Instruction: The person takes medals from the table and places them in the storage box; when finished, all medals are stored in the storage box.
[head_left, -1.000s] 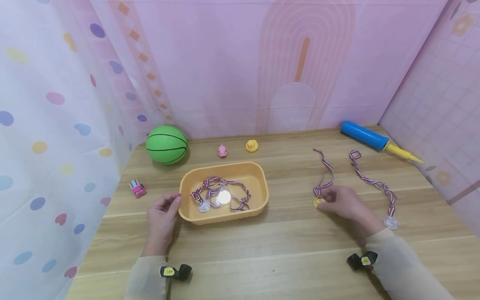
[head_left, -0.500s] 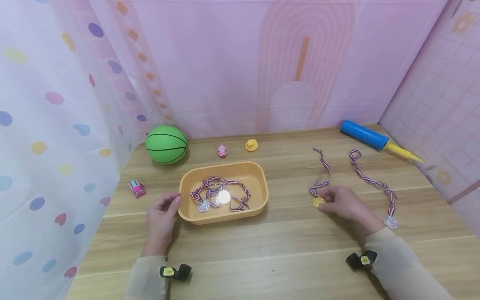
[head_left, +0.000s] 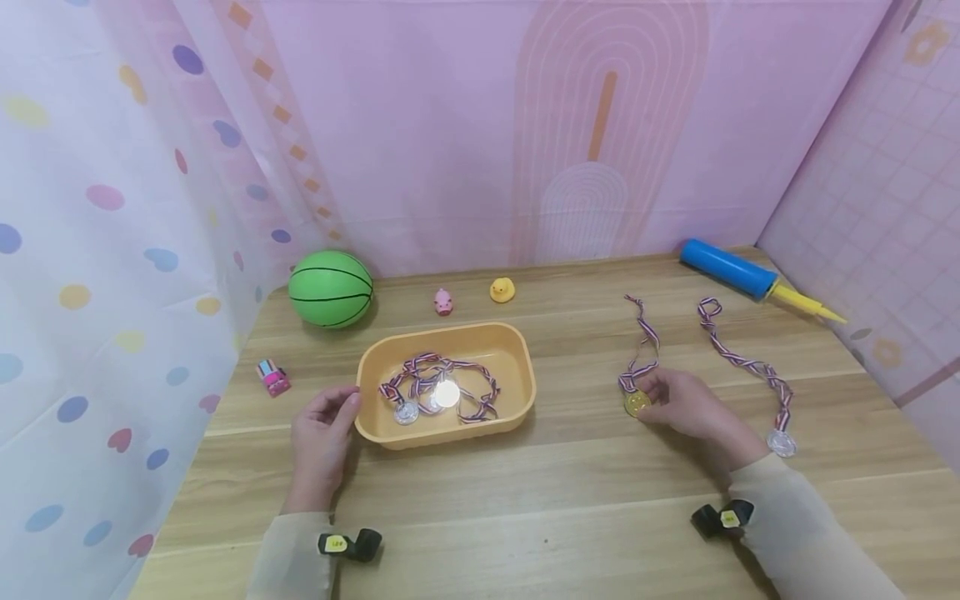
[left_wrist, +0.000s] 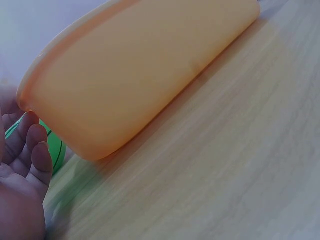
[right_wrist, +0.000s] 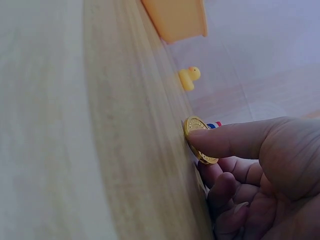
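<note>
My left hand [head_left: 318,437] grips the left end of an orange plastic basin [head_left: 519,360], thumb at its rim. In the left wrist view the fingertips [left_wrist: 42,156] sit against the outside, under the rim. Inside the basin lie medals on braided striped ribbons, one a silver medal [head_left: 407,412] and one washed out by glare. To the right, my right hand [head_left: 690,406] pinches a gold medal [right_wrist: 201,142] between thumb and fingers, close to the tabletop. Its striped ribbon [head_left: 649,333] stretches away toward the back. Further right, another silver medal [head_left: 781,442] rests on the table with its ribbon laid out.
Along the back stand a green ball [head_left: 331,288], a pink pig toy [head_left: 443,302] and a yellow duck [head_left: 502,290]. A small pink toy [head_left: 273,377] sits left of the basin. At the back right lies a blue hand pump [head_left: 727,268] with a yellow nozzle.
The gold medal has turned in my right hand so more of its face shows, and the near part of its ribbon has shifted slightly left. My left hand stays at the basin.
</note>
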